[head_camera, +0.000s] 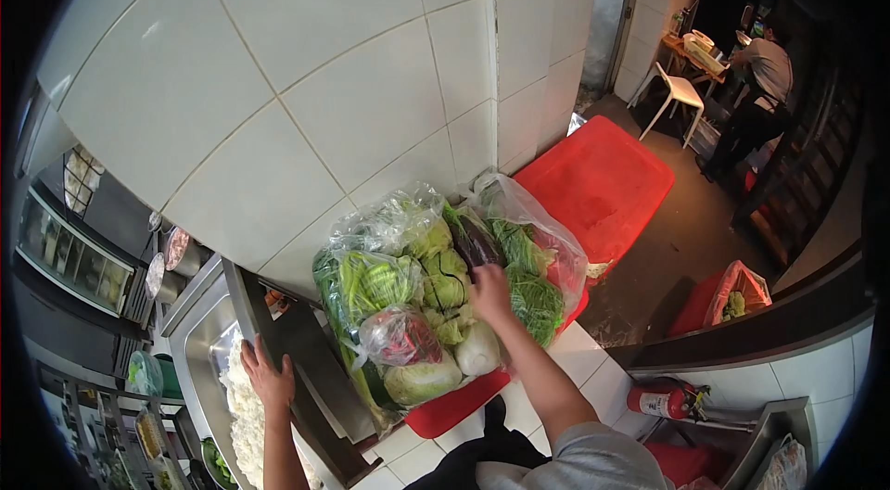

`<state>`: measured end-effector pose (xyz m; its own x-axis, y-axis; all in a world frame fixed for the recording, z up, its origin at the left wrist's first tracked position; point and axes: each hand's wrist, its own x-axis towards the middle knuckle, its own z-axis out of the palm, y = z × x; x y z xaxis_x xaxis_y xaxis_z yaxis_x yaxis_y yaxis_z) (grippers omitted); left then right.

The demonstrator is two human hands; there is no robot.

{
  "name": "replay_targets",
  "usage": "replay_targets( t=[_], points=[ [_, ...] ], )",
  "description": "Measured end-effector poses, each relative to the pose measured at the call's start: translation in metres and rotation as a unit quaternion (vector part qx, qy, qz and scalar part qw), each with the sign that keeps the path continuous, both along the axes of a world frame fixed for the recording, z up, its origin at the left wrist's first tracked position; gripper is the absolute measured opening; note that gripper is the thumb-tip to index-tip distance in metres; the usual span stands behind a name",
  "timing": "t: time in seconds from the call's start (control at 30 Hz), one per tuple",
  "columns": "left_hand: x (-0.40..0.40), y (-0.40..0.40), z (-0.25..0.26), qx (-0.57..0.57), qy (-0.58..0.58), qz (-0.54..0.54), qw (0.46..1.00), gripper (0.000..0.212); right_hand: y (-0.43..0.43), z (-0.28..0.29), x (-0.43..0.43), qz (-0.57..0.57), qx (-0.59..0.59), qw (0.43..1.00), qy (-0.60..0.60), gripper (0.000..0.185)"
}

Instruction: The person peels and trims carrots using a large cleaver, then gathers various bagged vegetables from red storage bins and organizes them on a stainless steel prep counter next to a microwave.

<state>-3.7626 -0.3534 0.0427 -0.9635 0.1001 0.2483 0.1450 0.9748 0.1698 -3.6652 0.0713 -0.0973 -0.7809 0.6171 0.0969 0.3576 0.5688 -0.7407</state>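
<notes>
My left hand (270, 373) has its fingers spread over the edge of a stainless steel basin (201, 330), beside a heap of white food (243, 413). It holds nothing. My right hand (491, 294) reaches into a pile of vegetables, at the lower end of dark purple eggplants (473, 240); its blurred fingertips hide whether it grips anything. Around it lie pale green cabbages (445, 281), leafy greens in a clear plastic bag (532, 288), bagged green peppers (379, 281), a bag of red peppers (400, 337), a napa cabbage (423, 381) and a white, rounded vegetable (478, 349).
Red plastic lids (598, 177) extend behind and beneath the pile, against a tiled wall (348, 73). A person (765, 73) bends over a far table near a white chair (678, 90). At right are a fire extinguisher (660, 399) and a lined red bin (702, 306) holding broccoli.
</notes>
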Motion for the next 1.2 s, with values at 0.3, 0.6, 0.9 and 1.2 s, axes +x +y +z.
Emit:
replay_targets(
  t=[0.3, 0.6, 0.9, 1.2],
  points=[
    [-0.001, 0.000, 0.005, 0.004, -0.004, -0.024, 1.000, 0.070, 0.128, -0.100, 0.022, -0.150, -0.080, 0.932, -0.321, 0.075],
    [0.001, -0.003, 0.008, 0.028, -0.040, -0.028, 0.998, 0.063, 0.142, -0.126, -0.031, -0.259, -0.206, 0.886, -0.326, 0.090],
    [-0.004, 0.003, 0.014, 0.041, -0.044, -0.047, 0.997, 0.059, 0.210, -0.208, -0.010, -0.215, 0.087, 0.972, -0.034, 0.015],
    [0.005, -0.004, 0.012, 0.052, -0.048, -0.023, 0.997, 0.056, 0.214, -0.080, -0.048, -0.198, -0.490, 0.820, 0.220, 0.021]
  ],
)
